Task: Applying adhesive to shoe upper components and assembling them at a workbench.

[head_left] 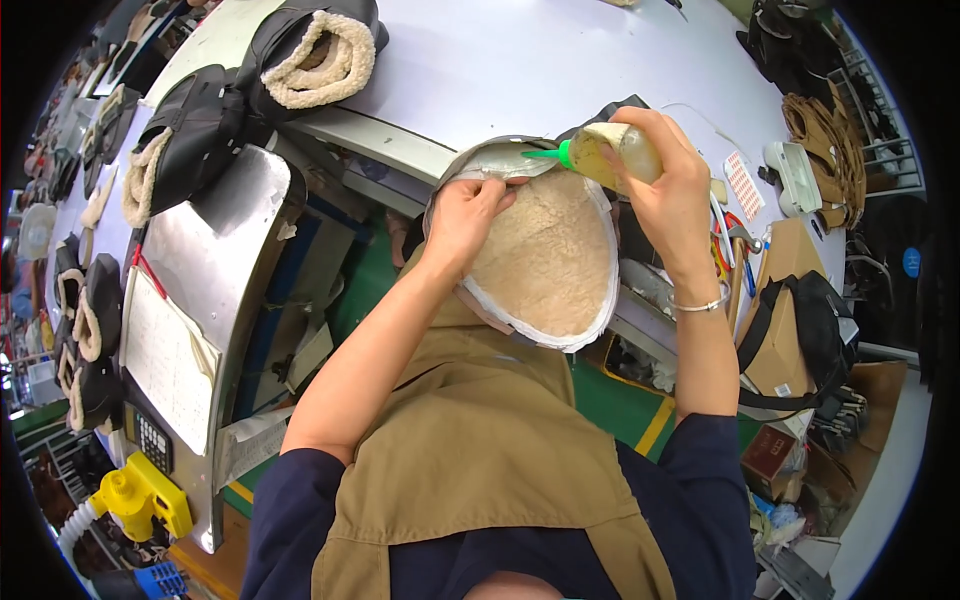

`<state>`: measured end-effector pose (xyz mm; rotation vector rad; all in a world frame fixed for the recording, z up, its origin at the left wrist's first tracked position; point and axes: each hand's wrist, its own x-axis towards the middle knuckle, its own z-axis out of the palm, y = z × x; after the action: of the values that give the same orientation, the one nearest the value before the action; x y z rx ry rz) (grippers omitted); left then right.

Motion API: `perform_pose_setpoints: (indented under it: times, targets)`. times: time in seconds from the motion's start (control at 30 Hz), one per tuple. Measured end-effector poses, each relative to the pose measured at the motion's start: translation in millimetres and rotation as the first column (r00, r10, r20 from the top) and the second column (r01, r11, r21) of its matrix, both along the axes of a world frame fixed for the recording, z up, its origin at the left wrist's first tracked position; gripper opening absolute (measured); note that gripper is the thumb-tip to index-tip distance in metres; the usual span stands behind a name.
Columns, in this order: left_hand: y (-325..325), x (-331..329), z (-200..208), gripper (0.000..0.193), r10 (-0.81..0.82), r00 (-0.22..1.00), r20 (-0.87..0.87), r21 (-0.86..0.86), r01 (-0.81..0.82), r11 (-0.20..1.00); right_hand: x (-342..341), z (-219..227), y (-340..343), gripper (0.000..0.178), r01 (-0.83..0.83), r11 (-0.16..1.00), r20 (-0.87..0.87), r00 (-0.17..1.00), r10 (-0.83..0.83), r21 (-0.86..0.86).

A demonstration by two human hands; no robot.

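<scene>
In front of my apron is a rounded piece lined with beige fleece [545, 255], with a white edge round it and a grey, shiny flap [495, 158] along its far side. My left hand [465, 222] is closed on the far left part of its rim, fingers pinching beside the flap. A clear squeeze bottle [632, 152] with yellowish liquid and a green nozzle is in the grip of my right hand [672, 180]. It is tipped almost level, its nozzle pointing left at the flap. Whether the tip touches the flap, I cannot tell.
Beyond stretches a white table [470, 75]. Black fleece-cuffed items [320, 60] lie at upper left, by a metal stand [235, 200] holding a notebook [165, 345]. A yellow device [140, 497] sits lower left. Hand tools [735, 240] and a black bag [815, 320] are on the right.
</scene>
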<state>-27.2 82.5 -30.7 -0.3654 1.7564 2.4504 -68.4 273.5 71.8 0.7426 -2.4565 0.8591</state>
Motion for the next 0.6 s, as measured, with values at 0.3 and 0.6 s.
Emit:
perform_pose_setpoints:
  times: [0.3, 0.6]
  targets:
    - [-0.7, -5.4, 4.1, 0.029, -0.080, 0.991, 0.112, -0.445, 0.122, 0.887, 3.0, -5.0, -15.6, 0.024, -0.040, 0.998, 0.100, 0.994, 0.044, -0.039]
    - [-0.6, -11.5, -9.7, 0.029, -0.058, 0.991, 0.116, -0.387, 0.099, 0.917, 11.5, -4.2, -11.2, 0.025, 0.014, 0.983, 0.061, 0.998, -0.003, -0.184]
